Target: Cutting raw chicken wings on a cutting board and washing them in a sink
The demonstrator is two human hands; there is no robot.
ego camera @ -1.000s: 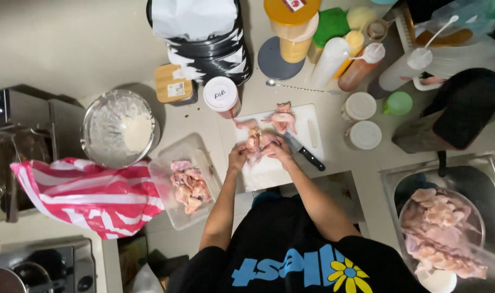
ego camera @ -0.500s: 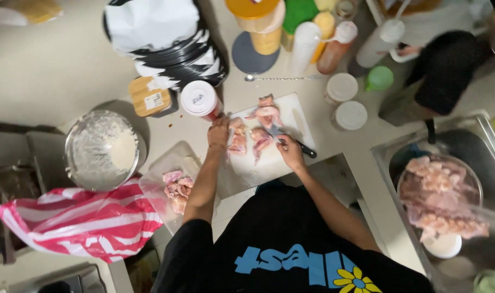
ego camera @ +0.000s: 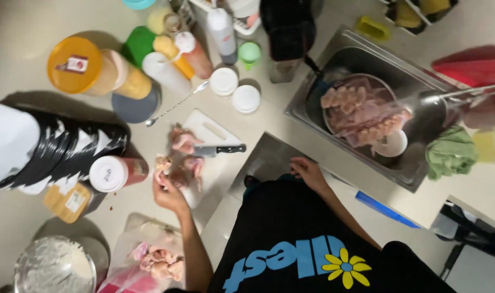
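Observation:
My left hand (ego camera: 169, 194) is closed around a raw chicken piece (ego camera: 162, 164) at the left edge of the white cutting board (ego camera: 212, 129). More raw chicken pieces (ego camera: 182, 142) lie on the board. A black-handled knife (ego camera: 221, 149) lies flat on the board beside them, with no hand on it. My right hand (ego camera: 308, 172) rests with loose fingers on the counter edge right of the board, near the sink, and holds nothing. My black printed shirt fills the bottom of the view.
A plastic tray of raw chicken (ego camera: 156, 260) and a metal bowl of flour (ego camera: 53, 268) sit at lower left. The sink (ego camera: 421, 163) holds a bowl of chicken (ego camera: 360, 111). Bottles, jars, lids (ego camera: 245, 99), a long spoon (ego camera: 174, 106), a black-and-white bag (ego camera: 46, 146) and a green cloth (ego camera: 451, 153) crowd the counter.
My right hand has let go of the knife and drawn back to the counter edge; the knife now lies on the board. The view has swung toward the sink.

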